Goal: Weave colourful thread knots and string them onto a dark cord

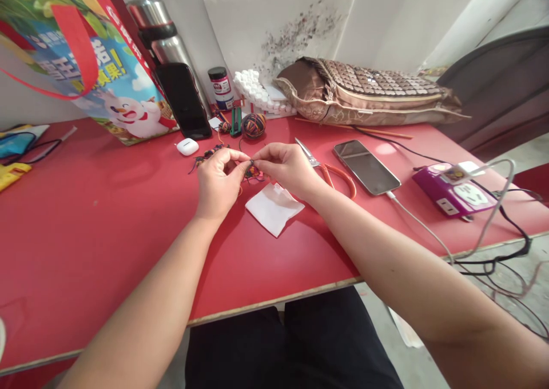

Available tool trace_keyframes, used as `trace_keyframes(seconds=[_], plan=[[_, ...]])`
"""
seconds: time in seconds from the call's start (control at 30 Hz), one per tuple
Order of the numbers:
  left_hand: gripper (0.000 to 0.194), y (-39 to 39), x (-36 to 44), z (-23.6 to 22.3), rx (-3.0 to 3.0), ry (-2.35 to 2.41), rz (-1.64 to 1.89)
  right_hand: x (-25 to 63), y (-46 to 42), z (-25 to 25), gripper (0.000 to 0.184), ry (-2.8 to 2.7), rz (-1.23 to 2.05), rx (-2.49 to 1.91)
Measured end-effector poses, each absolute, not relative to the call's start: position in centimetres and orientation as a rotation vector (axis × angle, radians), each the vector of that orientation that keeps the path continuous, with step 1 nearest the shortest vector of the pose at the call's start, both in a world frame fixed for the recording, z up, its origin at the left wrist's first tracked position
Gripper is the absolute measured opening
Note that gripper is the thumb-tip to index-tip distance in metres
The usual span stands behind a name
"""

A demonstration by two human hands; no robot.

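Over the middle of the red table (pixel 128 246), my left hand (pixel 219 183) and my right hand (pixel 288 169) meet fingertip to fingertip. Both are closed in a pinch on a small piece of multicoloured yarn (pixel 254 173), mostly hidden by the fingers. Behind my left hand lies a dark, colourful knotted yarn piece (pixel 210 153). A ball of multicoloured yarn (pixel 253 126) sits farther back. Just below the hands is a folded white tissue (pixel 274 210). Scissors (pixel 337 177) with orange handles lie beside my right wrist, partly hidden by it.
A phone (pixel 368 167) on a white cable and a purple power socket block (pixel 454 191) are at right. Behind stand a dark phone (pixel 183 100), a steel flask (pixel 158 34), a jar (pixel 221 88) and a printed bag (pixel 124 86). A white earphone case (pixel 187 146) lies left.
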State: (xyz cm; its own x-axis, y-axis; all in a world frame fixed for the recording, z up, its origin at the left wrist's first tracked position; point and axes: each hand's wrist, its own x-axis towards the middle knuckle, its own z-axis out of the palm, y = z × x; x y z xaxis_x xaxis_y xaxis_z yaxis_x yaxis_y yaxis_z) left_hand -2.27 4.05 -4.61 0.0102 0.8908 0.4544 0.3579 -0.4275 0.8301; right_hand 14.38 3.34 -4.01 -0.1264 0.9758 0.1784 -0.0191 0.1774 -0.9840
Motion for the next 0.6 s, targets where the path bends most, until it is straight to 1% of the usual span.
trace_keyframes(seconds=[0.2,0.3,0.4,0.5,0.6], plan=[[0.007,3.7,-2.0,-4.0,1.835,1.2,1.361,14.2,3.3,-3.9,0.017,-1.35,1.08,-1.109],[0.009,3.6,-2.0,-3.8,1.875,1.201,1.337,14.4,3.3,-3.6,0.011,-1.266,1.101,-1.095],[0.008,3.7,-2.1,-3.9,1.854,1.208,1.343,14.7,3.1,-3.1,0.003,-1.262,1.263,-1.051],[0.006,3.9,-2.2,-4.2,1.872,1.194,1.355,15.0,2.9,-2.9,0.011,-1.329,1.343,-1.061],[0.007,4.0,-2.3,-4.3,1.882,1.218,1.343,15.1,2.9,-2.9,0.019,-1.37,1.313,-1.094]])
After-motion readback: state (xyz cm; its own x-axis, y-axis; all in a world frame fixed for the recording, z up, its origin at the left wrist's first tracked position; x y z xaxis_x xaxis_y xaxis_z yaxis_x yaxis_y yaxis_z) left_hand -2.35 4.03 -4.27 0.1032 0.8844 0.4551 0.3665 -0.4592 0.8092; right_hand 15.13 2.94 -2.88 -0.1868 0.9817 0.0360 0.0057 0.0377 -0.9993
